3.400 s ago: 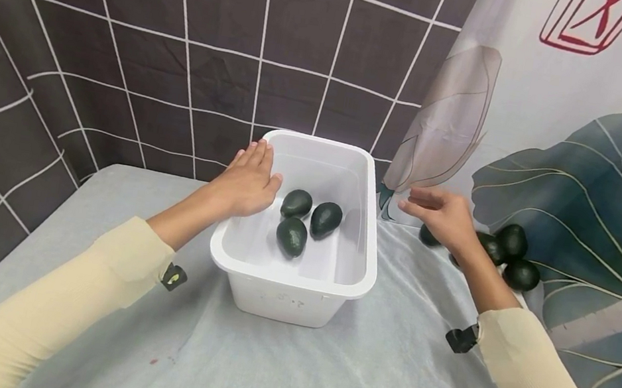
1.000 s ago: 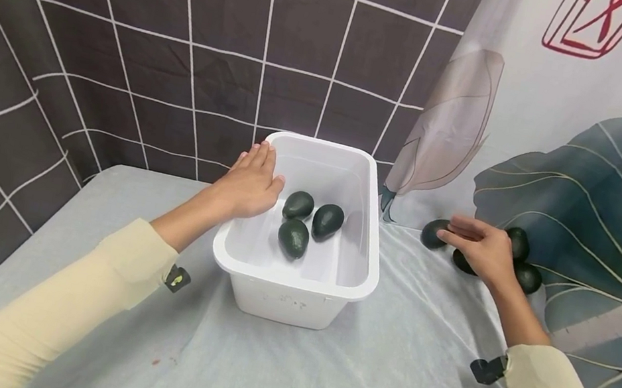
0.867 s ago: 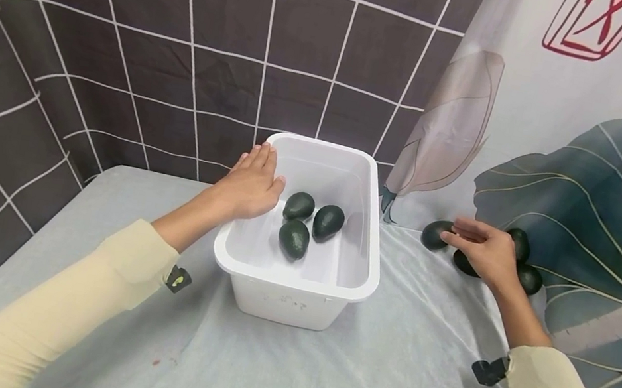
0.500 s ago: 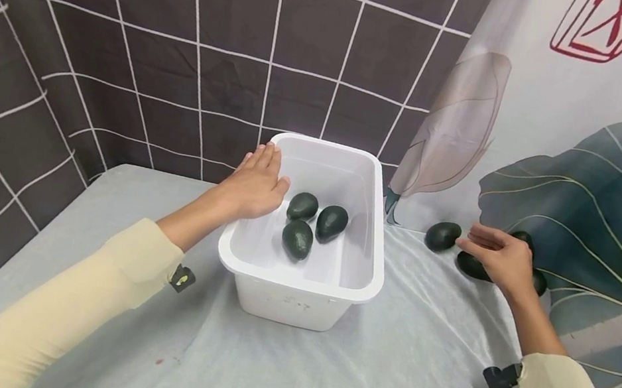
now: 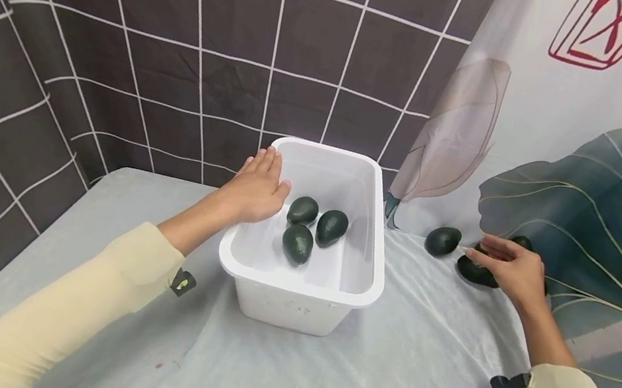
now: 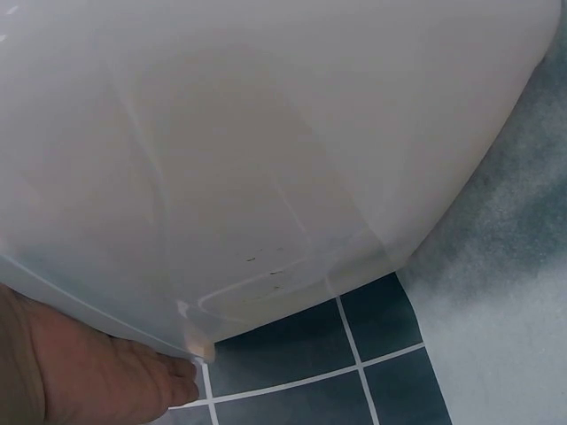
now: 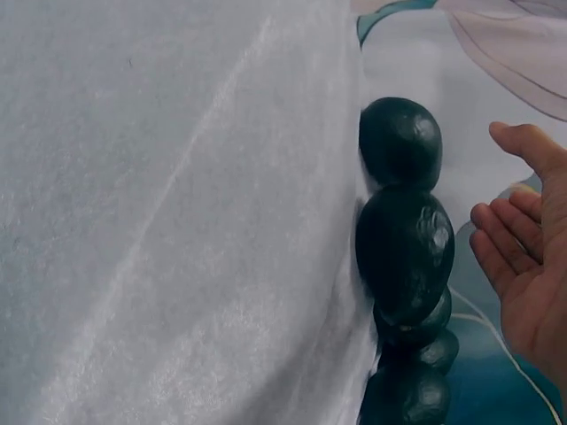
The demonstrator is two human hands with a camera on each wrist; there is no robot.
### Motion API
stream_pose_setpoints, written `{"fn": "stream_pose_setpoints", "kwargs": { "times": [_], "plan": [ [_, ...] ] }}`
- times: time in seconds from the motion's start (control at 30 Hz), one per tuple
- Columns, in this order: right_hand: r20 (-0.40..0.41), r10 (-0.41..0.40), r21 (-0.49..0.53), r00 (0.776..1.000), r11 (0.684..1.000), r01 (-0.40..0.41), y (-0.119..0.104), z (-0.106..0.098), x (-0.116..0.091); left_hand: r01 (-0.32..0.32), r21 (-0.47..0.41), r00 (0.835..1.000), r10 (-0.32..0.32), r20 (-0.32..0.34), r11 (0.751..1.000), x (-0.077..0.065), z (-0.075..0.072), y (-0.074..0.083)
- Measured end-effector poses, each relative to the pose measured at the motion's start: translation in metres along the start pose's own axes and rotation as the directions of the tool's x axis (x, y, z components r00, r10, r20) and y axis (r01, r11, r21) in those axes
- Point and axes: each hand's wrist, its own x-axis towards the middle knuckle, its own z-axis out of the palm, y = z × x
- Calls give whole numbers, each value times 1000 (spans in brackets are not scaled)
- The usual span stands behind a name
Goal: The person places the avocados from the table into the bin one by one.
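Note:
A white plastic tub [image 5: 297, 289] stands on the cloth with three dark green avocados inside, one of them a front avocado [image 5: 297, 244]. My left hand [image 5: 257, 189] rests flat along its left rim, fingers straight; in the left wrist view the fingers [image 6: 115, 376] lie by the tub wall [image 6: 266, 159]. Over to the right, my right hand [image 5: 516, 272] hovers over a group of avocados, fingers and thumb apart, palm bare in the right wrist view. Nearest it lies an avocado [image 5: 474, 271]; a separate avocado [image 5: 442, 241] sits to its left. Others are partly hidden behind the hand.
A pale blue-grey cloth [image 5: 260, 374] covers the table. Behind the tub hangs a dark curtain [image 5: 234, 21] with white grid lines, and to the right a white curtain [image 5: 527, 119] with leaf prints reaches the back of the table.
My right hand has moved right and down, from beside the tub to over the avocado group, uncovering the separate avocado. My left hand stays on the rim. The view has shifted slightly.

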Motion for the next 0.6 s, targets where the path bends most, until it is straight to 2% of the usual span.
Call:
{"fn": "stream_pose_setpoints", "kwargs": {
  "times": [0.23, 0.6],
  "plan": [
    [-1, -4, -32, 1000, 999, 4, 7, -3, -1, -4, -5, 1000, 3, -11, 1000, -1, 1, 0],
    [16, 32, -83, 999, 996, -31, 11, -3, -5, -3, 4, 1000, 3, -15, 1000, -2, 2, 0]
  ]
}}
